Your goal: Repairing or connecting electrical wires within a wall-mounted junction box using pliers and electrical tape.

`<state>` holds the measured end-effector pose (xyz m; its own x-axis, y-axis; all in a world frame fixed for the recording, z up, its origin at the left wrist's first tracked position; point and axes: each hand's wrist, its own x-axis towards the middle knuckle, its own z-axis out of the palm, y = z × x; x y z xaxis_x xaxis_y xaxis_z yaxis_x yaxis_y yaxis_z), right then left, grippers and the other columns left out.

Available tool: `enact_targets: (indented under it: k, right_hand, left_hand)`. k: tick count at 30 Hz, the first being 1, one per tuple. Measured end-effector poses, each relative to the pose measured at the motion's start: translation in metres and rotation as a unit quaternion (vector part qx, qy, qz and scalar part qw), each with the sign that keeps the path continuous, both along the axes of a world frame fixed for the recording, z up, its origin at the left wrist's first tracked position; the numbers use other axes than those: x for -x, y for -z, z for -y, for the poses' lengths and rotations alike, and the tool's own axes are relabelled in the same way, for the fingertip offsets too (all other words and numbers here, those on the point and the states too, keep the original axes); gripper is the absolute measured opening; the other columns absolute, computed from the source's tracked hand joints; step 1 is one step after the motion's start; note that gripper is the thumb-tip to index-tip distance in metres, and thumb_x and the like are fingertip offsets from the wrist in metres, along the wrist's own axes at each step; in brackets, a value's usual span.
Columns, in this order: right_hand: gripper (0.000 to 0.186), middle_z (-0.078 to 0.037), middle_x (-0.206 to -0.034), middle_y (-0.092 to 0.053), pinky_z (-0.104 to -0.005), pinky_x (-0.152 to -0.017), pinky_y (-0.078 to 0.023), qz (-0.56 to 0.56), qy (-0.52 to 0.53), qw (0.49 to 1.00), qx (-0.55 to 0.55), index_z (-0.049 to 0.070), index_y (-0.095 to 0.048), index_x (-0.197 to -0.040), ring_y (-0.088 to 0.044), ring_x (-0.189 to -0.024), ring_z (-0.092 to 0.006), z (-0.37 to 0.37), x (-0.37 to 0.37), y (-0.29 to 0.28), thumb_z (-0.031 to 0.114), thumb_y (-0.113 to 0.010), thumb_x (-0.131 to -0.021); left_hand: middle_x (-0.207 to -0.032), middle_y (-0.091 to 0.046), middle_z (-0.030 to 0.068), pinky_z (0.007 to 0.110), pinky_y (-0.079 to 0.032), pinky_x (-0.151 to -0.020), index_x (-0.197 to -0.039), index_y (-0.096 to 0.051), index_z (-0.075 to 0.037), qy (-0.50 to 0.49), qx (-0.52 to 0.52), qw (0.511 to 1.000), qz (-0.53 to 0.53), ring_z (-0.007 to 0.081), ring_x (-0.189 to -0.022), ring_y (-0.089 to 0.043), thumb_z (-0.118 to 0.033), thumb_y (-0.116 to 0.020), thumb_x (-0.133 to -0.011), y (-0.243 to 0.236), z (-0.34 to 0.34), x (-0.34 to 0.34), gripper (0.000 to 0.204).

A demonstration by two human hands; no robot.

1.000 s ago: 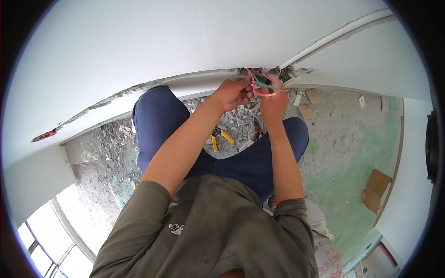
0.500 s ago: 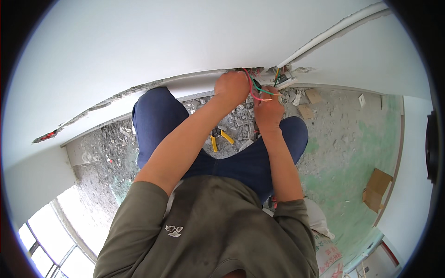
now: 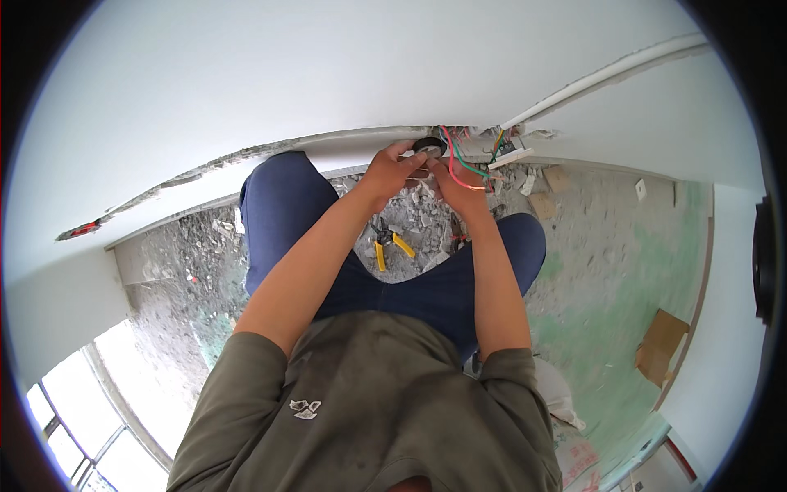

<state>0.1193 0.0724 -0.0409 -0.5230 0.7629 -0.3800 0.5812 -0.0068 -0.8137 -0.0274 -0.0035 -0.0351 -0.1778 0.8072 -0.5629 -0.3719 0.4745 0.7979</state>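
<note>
A black roll of electrical tape [image 3: 428,145] is held up close to the wall's lower edge. My left hand [image 3: 388,174] is closed around its left side. The fingers of my right hand [image 3: 461,190] are closed against the roll's near edge, touching it from the right. A red wire [image 3: 452,162] and a green wire [image 3: 470,169] come out of the wall opening and bend over my right hand, their bare ends free. Yellow-handled wire strippers [image 3: 391,243] lie on the rubble between my knees.
Right of my hands, a white socket plate [image 3: 511,156] hangs from coloured wires at the wall. Rubble [image 3: 422,215] covers the floor along the wall. Pieces of cardboard [image 3: 557,178] lie to the right, with a bigger cardboard box [image 3: 662,348] further off. A white sack [image 3: 559,392] stands beside my right hip.
My hands have drawn together, and the tape roll now shows between them. The right hand has shifted slightly left and down, with the wires draped across it.
</note>
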Motion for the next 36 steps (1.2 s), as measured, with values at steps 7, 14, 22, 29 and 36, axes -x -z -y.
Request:
enact_targets:
  k: [7,14,22,29,36]
  right_hand:
    - [0.025,-0.001,-0.06,-0.057,-0.0232,-0.049,-0.042,-0.153,0.087,0.984,0.018,0.003,-0.066,-0.086,-0.054,-0.052,-0.0073,0.001,0.005,-0.013,0.025,-0.059,-0.092]
    - [0.021,-0.006,-0.067,-0.06,-0.0295,-0.055,-0.042,-0.169,0.047,0.98,-0.095,0.003,-0.066,-0.092,-0.056,-0.061,-0.0147,-0.005,-0.009,0.012,0.022,-0.058,-0.093]
    - [0.014,-0.017,-0.079,-0.063,-0.0382,-0.061,-0.047,-0.07,0.01,0.947,-0.314,0.003,-0.065,-0.095,-0.062,-0.069,-0.0319,-0.001,-0.014,0.028,0.011,-0.056,-0.088]
    - [0.024,-0.013,-0.098,-0.065,-0.0395,-0.069,-0.052,-0.092,0.065,0.864,-0.491,0.006,-0.063,-0.104,-0.063,-0.085,-0.0314,0.014,-0.006,-0.012,0.005,-0.063,-0.08]
    - [0.028,-0.012,-0.104,-0.063,-0.0374,-0.071,-0.053,-0.029,0.024,0.899,-0.436,0.008,-0.06,-0.107,-0.063,-0.088,-0.031,0.0,-0.017,-0.028,0.006,-0.064,-0.079]
  left_hand:
    - [-0.107,-0.064,0.0101,0.033,-0.052,-0.082,-0.129,-0.045,-0.004,-0.061,-0.024,0.994,0.088,0.0198,-0.098,-0.063,-0.02,-0.061,-0.092,-0.007,0.002,-0.007,0.044]
    - [-0.101,-0.063,0.0092,0.031,-0.052,-0.08,-0.119,-0.051,-0.001,-0.129,-0.063,0.981,0.128,0.0185,-0.095,-0.064,-0.012,-0.065,-0.088,0.009,0.0,-0.014,0.036]
    - [-0.103,-0.058,0.0121,0.03,-0.05,-0.078,-0.108,-0.062,-0.005,-0.064,-0.246,0.907,-0.336,0.0204,-0.086,-0.062,-0.012,-0.066,-0.084,-0.006,-0.002,-0.034,0.026]
    - [-0.099,-0.057,0.0107,0.03,-0.051,-0.069,-0.11,-0.059,0.001,-0.159,-0.108,0.911,-0.365,0.0162,-0.077,-0.059,-0.012,-0.067,-0.083,-0.032,-0.013,-0.053,0.031]
    - [-0.109,-0.057,0.0113,0.033,-0.052,-0.076,-0.119,-0.052,0.002,-0.214,-0.151,0.959,-0.106,0.0185,-0.09,-0.061,-0.011,-0.056,-0.089,-0.011,-0.007,-0.047,0.032]
